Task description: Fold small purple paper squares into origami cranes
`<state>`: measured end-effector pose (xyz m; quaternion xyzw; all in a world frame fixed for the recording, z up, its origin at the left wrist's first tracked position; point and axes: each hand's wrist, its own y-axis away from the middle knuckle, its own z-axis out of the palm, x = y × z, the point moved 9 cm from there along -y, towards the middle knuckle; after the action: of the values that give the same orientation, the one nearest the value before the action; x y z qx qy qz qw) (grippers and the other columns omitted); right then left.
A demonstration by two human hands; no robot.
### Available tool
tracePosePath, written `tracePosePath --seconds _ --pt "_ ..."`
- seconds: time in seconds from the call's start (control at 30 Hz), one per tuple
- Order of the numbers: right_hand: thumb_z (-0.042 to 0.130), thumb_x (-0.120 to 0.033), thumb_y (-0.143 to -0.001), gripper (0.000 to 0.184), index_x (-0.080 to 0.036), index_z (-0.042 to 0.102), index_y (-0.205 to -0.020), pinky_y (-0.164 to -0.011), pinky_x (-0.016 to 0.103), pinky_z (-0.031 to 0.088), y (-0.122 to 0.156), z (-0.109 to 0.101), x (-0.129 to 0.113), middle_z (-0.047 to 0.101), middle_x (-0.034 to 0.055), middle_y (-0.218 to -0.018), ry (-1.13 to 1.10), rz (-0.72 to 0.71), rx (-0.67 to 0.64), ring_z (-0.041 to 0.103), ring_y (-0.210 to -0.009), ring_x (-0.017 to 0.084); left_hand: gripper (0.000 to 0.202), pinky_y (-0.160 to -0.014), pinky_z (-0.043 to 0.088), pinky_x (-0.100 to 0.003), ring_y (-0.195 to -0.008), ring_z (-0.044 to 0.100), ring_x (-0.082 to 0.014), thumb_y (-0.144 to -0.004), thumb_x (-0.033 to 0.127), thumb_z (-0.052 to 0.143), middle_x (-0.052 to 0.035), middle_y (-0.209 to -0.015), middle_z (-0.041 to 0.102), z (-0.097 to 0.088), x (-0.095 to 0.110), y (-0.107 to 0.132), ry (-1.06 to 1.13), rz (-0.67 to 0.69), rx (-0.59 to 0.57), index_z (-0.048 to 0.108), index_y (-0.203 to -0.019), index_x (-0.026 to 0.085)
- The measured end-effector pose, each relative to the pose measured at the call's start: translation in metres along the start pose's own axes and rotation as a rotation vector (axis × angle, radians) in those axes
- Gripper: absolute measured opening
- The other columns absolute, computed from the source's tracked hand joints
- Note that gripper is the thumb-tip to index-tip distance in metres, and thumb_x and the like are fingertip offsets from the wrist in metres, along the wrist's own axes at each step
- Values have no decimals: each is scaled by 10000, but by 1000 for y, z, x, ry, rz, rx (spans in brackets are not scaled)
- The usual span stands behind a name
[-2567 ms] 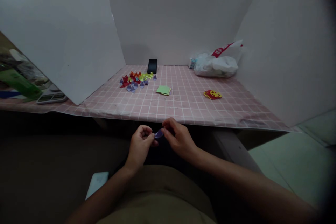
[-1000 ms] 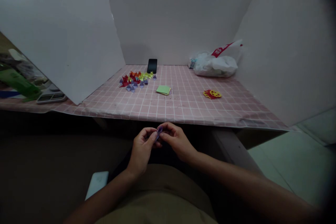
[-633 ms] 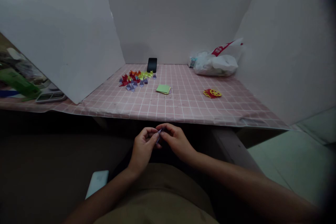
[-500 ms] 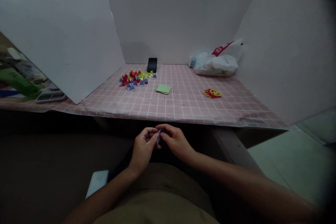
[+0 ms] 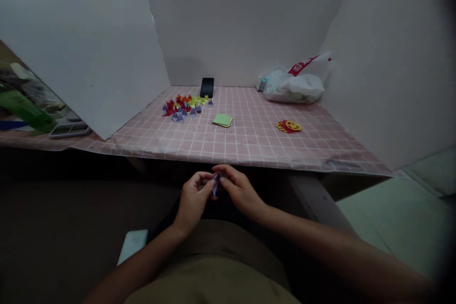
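Note:
A small purple folded paper (image 5: 215,184) is pinched between my two hands over my lap, just below the front edge of the pink checked table (image 5: 249,147). My left hand (image 5: 193,199) grips it with curled fingers from the left. My right hand (image 5: 238,189) pinches it from the right, fingers closed on it. Most of the paper is hidden by my fingertips.
On the table lie a cluster of small folded paper pieces in red, orange, yellow and purple (image 5: 185,106), a green paper pad (image 5: 223,120), a red and yellow cutout (image 5: 289,127), a black phone (image 5: 207,88) and a white plastic bag (image 5: 294,86). White boards wall the sides. A pale phone (image 5: 132,245) lies by my left arm.
The purple paper was wider and flatter between my fingers earlier; now it is narrower and upright. Both hands have closed in together and stayed over my lap.

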<state>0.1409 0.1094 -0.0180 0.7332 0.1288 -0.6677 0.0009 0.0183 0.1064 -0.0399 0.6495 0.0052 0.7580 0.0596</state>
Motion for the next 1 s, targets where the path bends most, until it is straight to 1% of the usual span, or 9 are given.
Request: tracePosePath --seconds 0.13,0.2,0.3,0.4,0.53,0.77,1.0 --pt "500 -282 -916 131 -195 588 -960 -691 297 513 0 2 7 618 11 -821 -123 33 -4 612 -712 138 310 -549 548 -253 -677 649 -163 -698 377 782 -25 -753 683 -1 -1 0 27 -30 11 669 -867 143" --pt "513 -327 -918 146 -192 567 -904 -668 299 522 -1 3 12 605 1 -776 -203 72 -4 611 -668 134 305 -547 550 -252 -652 635 -149 -692 369 786 -18 -748 678 -2 -1 0 37 -41 15 672 -861 142" --pt "549 -350 -900 162 -191 557 -867 -672 306 530 -2 5 17 609 -6 -749 -268 116 2 619 -656 135 286 -548 551 -248 -602 598 -120 -701 350 781 -7 -729 665 -3 -1 0 46 -51 12 673 -861 139" --pt "579 -343 -881 154 -193 560 -855 -660 303 530 -2 5 16 611 -11 -730 -292 122 5 617 -643 134 265 -543 544 -236 -555 551 -91 -721 334 769 3 -712 650 -2 0 1 53 -46 7 670 -867 136" --pt "606 -325 -861 138 -196 560 -846 -648 296 526 -3 5 14 619 -15 -719 -286 125 9 615 -641 134 265 -546 543 -238 -526 518 -76 -728 339 765 9 -695 637 -2 2 2 46 -38 9 670 -864 132" --pt "619 -283 -836 105 -191 570 -827 -638 281 513 -2 4 10 618 -21 -711 -247 112 31 604 -656 132 270 -549 541 -241 -525 518 -80 -700 339 782 18 -673 628 -2 1 1 35 -33 14 670 -841 137" --pt "633 -222 -785 91 -193 575 -848 -642 276 496 -1 6 12 610 -19 -750 -267 120 21 589 -687 132 239 -559 531 -226 -553 530 -79 -769 349 738 13 -702 627 -2 -1 1 39 -14 -6 669 -866 143"
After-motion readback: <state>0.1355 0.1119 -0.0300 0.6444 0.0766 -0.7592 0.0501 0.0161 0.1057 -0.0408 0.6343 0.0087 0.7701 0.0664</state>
